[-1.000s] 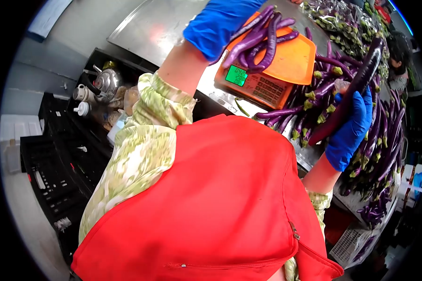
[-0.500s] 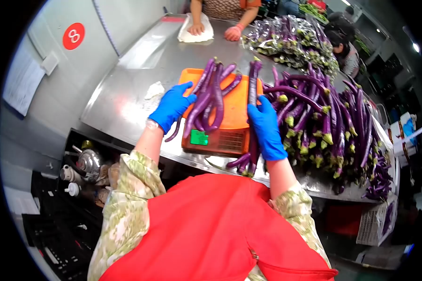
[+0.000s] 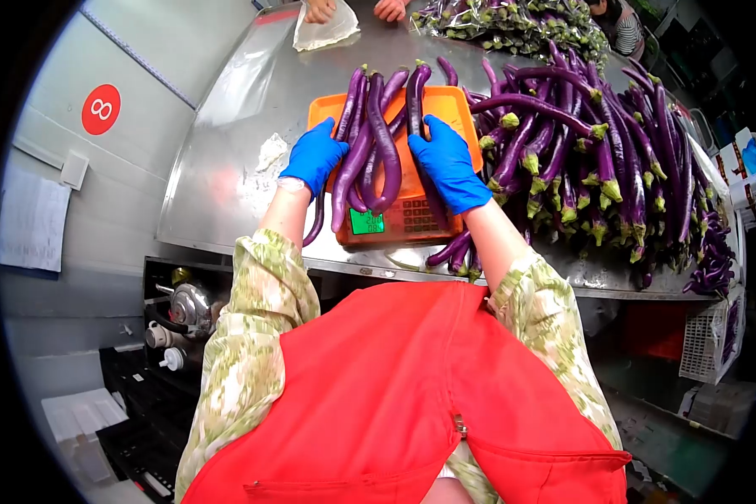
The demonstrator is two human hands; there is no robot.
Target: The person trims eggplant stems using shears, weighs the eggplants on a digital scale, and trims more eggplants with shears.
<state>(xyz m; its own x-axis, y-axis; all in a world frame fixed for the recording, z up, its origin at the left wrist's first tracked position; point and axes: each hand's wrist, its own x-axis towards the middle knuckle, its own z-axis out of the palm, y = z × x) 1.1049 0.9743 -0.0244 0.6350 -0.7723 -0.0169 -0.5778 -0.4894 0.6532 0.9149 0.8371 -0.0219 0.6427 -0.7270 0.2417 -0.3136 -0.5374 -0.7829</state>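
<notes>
- Centrally, between the two blue-gloved hands: an eggplant bunch on the orange tray of a scale, upper middle of frame.
- Right hand: curled about the mid-length of a long dark eggplant, thumb across the near face; how far the fingers reach underneath is hidden.
- Long dark eggplant: stem end toward top of frame, long axis nearly upright in the picture, lower end slanting slightly right over the scale's keypad. Lies along the tray's right part.
- Left hand: half-curled at the bunch's left edge, thumb pointing right, against the outer eggplants; cannot tell whether it grips or only steadies.
- Key relation: bunch lies directly left of the right hand's eggplant. Stem ends close together at top; lower ends spread apart, bunch leaning lower left, the single one lower right. Left hand nearer the bunch, right hand nearer the single piece.
- Big eggplant pile: right side of frame, on the metal tabletop, just beyond the right hand.
- Green display lit below the bunch; digits too blurred to read surely.
</notes>
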